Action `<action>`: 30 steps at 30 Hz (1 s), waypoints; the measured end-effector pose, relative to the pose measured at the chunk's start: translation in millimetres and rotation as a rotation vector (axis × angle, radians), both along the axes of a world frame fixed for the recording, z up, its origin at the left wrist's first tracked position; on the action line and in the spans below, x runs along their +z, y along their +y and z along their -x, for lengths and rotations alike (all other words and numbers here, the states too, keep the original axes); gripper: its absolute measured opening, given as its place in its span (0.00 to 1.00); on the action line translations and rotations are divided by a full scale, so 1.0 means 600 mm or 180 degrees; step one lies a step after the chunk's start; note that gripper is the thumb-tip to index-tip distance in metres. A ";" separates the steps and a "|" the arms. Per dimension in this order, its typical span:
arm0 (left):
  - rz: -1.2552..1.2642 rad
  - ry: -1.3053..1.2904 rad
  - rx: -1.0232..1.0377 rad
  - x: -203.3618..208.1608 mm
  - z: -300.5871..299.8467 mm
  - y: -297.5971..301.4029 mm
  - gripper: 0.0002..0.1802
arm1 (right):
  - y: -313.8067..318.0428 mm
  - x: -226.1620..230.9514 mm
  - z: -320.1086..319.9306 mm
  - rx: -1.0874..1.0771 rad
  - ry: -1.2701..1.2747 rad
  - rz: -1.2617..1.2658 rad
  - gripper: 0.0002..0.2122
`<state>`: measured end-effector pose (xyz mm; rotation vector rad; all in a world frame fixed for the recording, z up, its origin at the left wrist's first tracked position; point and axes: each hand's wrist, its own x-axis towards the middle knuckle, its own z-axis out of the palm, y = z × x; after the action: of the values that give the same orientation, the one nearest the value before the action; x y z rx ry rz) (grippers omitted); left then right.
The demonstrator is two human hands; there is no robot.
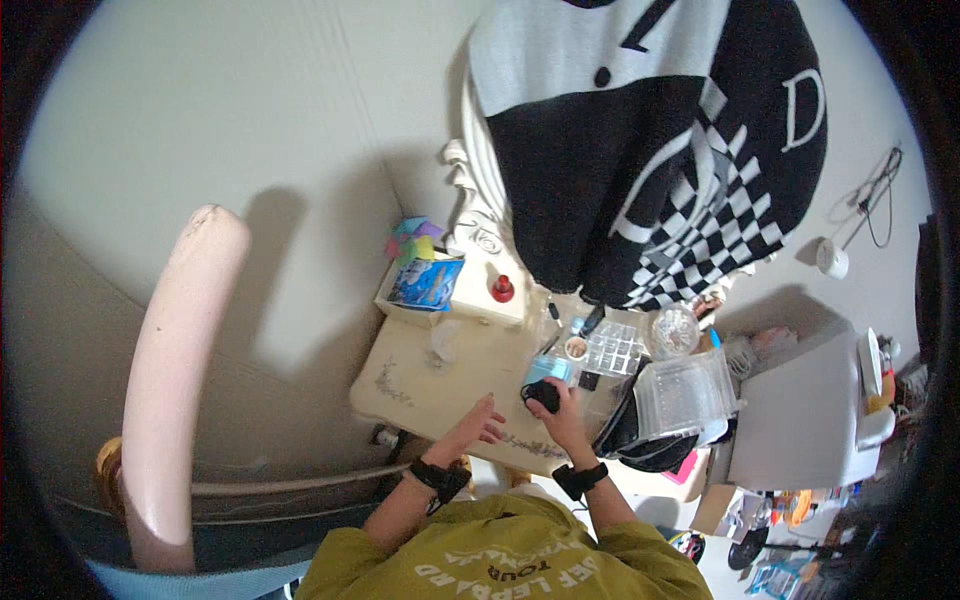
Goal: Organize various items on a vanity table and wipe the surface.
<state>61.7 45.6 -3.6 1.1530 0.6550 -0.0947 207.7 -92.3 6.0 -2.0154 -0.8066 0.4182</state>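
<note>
An olive-green, loosely cut top (545, 525) is worn, its chest marked with pale lettering (520, 570) set in arched rows, a darker line of print placed among them; the left sleeve (350, 540) and right sleeve (650, 550) are cut short, with both forearms left uncovered. The left wrist is circled by a black band (440, 480) with a bulky, block-like section and a thin dark cord, the right by a similar black strap (580, 481); no covering is worn on either hand.
</note>
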 end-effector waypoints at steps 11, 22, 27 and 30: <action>-0.0046 -0.0006 0.2958 -0.112 -0.041 0.313 0.26 | 0.011 -0.015 -0.007 0.0024 -0.1088 0.1373 0.29; -0.1780 0.2245 0.2064 -0.209 -0.105 0.476 0.27 | 0.004 0.042 0.028 -0.0137 -0.1099 0.0671 0.24; -0.3373 0.2810 -0.0105 -0.241 -0.100 0.518 0.30 | 0.064 0.054 0.048 0.0596 -0.0305 0.0349 0.18; -0.3872 0.2396 -0.0430 -0.250 -0.079 0.521 0.27 | 0.135 0.006 0.035 0.1185 0.0570 0.0481 0.16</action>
<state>108.9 358.3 -153.7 2.3788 1.3839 -0.2729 187.0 -11.3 9.3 -1.9289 -1.0652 0.8821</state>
